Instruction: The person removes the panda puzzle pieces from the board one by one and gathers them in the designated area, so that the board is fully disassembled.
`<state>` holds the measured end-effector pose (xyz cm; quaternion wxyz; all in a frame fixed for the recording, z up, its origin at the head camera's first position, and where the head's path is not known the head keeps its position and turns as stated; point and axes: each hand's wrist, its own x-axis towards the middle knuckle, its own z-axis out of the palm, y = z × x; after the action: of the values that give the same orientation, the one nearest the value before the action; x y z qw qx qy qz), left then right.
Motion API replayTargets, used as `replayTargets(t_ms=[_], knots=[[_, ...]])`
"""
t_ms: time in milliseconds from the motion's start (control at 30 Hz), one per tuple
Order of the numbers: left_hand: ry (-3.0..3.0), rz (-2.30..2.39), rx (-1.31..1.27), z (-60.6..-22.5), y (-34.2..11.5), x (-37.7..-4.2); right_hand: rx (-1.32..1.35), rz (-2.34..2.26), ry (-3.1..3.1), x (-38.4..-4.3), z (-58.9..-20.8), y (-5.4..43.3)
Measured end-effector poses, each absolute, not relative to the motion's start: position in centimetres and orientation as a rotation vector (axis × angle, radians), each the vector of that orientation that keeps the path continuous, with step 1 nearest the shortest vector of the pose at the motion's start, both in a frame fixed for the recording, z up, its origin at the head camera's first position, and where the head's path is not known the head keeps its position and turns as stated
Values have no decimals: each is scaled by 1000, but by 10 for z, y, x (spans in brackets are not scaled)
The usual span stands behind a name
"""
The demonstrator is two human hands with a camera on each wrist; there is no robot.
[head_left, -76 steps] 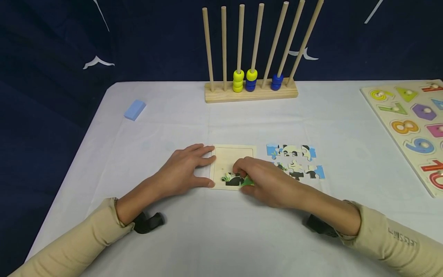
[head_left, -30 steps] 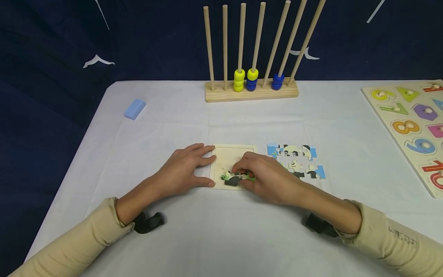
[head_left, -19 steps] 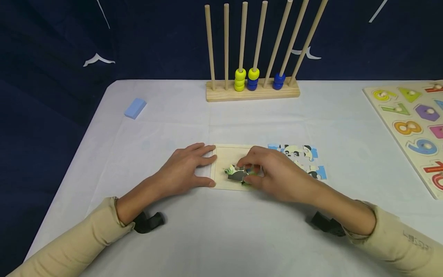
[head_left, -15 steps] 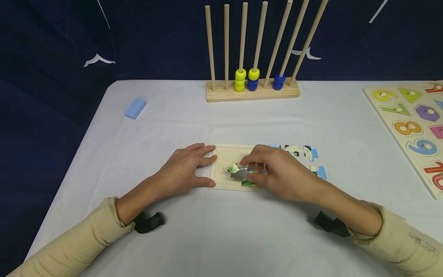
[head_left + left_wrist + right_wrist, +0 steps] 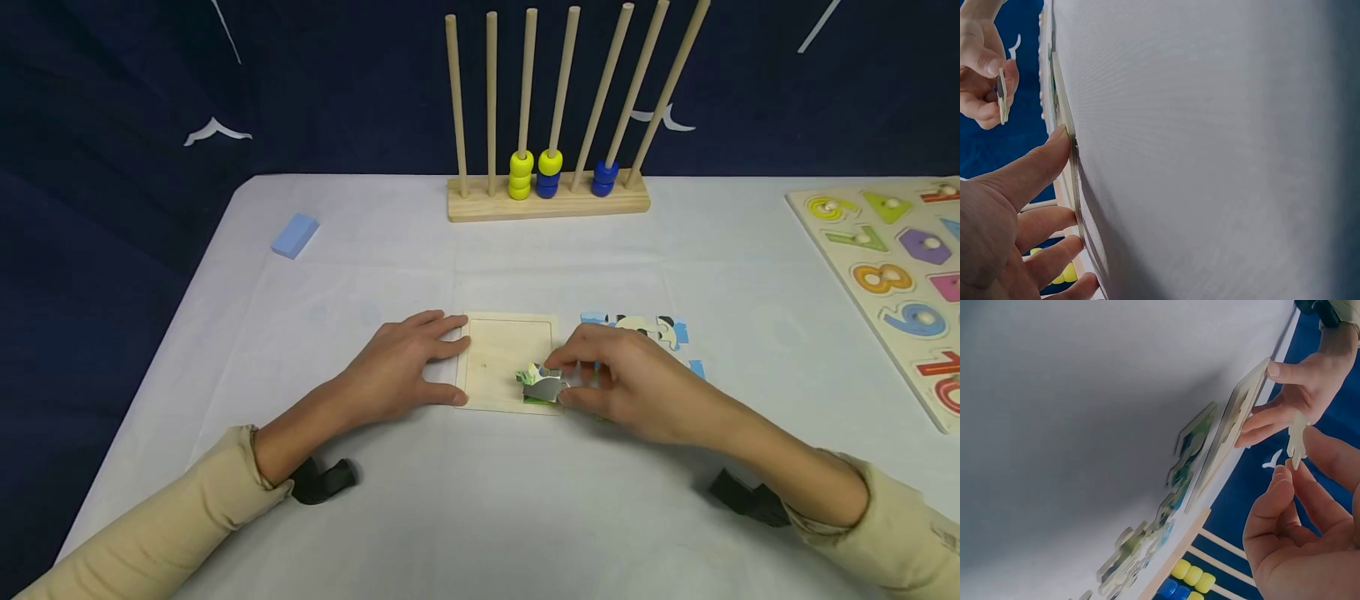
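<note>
My right hand (image 5: 637, 379) pinches a jigsaw piece (image 5: 542, 385) printed in black, white and green between thumb and fingers, raised above the lower right of a square wooden puzzle tray (image 5: 498, 342). In the right wrist view the piece (image 5: 1297, 440) appears nearly edge-on, apart from the tray. A green patch (image 5: 538, 401) shows just under it, mostly covered. With spread, fairly straight fingers, my left hand (image 5: 401, 367) touches the tray's left edge. Loose panda puzzle pieces (image 5: 667, 331) lie right of the tray, several of them hidden behind my right hand.
A wooden bead abacus (image 5: 547, 200) with tall rods stands at the back of the table. A blue block (image 5: 295, 236) lies at the back left. A number puzzle board (image 5: 847, 250) takes up the right side. Black wrist straps (image 5: 322, 482) sit near both sleeves.
My right hand has lifted the black, white and green puzzle piece off the tray's lower part and carried it right, baring wood at the lower left. My left hand has stayed in place.
</note>
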<state>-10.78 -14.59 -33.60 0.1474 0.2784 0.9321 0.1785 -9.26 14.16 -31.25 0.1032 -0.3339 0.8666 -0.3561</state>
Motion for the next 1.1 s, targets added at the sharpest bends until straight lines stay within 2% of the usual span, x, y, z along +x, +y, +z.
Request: replayTargets(t_ms=[767, 1100], knots=[[2684, 496, 780, -338, -146, -108, -1155, -1161, 2438, -84, -317, 180], [2682, 501, 778, -337, -145, -108, -1089, -1096, 2468, -82, -318, 208]])
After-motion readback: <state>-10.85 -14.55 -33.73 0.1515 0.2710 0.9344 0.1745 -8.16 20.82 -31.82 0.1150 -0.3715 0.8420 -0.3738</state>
